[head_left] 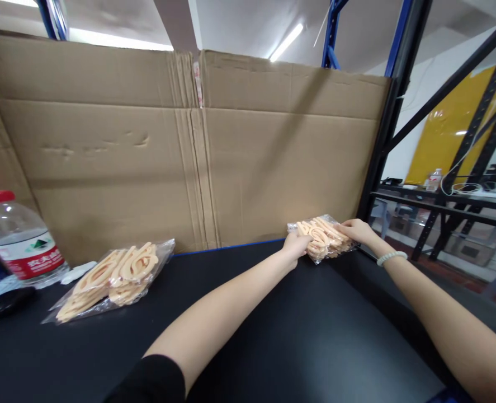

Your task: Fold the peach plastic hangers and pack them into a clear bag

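A clear plastic bag of flat beige looped pieces (324, 238) lies at the far right of the black table, close to the cardboard wall. My left hand (297, 248) grips its left side, with the thumb over the plastic and the other fingers partly hidden. At the bag's right end, my right hand (357, 230) has its fingers closed on the edge; a pale beaded bracelet circles that wrist. A second clear bag of similar pieces (116, 280) rests on the left part of the table, apart from both hands.
Cardboard panels (273, 157) stand along the table's back edge. On the left are a large red-capped water bottle (25, 240), a small white object (79, 272) and a dark glossy item (6, 302). A black metal post (384, 140) rises at the right, with shelving beyond.
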### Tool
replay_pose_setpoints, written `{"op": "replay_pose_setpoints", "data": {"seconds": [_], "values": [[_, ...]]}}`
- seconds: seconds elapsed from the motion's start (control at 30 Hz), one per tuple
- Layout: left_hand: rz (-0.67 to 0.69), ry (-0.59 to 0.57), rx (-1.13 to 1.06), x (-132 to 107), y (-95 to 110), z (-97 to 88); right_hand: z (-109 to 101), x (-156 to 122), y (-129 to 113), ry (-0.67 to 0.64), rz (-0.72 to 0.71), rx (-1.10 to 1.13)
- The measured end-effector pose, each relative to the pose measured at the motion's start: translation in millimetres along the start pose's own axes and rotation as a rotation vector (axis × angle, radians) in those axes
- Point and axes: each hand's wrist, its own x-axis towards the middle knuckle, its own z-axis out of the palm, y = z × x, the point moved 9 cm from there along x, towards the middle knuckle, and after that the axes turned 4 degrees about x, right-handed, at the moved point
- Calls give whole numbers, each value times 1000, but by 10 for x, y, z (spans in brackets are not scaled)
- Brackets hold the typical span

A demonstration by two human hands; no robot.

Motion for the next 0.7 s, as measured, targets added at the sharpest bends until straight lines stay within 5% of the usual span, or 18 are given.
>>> {"op": "replay_pose_setpoints", "data": {"seconds": [0.27, 0.7], "values": [[-224, 63, -202, 201, -145, 35, 59, -18, -16, -53, 13, 158], [-321, 110, -424, 67, -336, -50, 160, -213, -371, -126, -29, 437]]}}
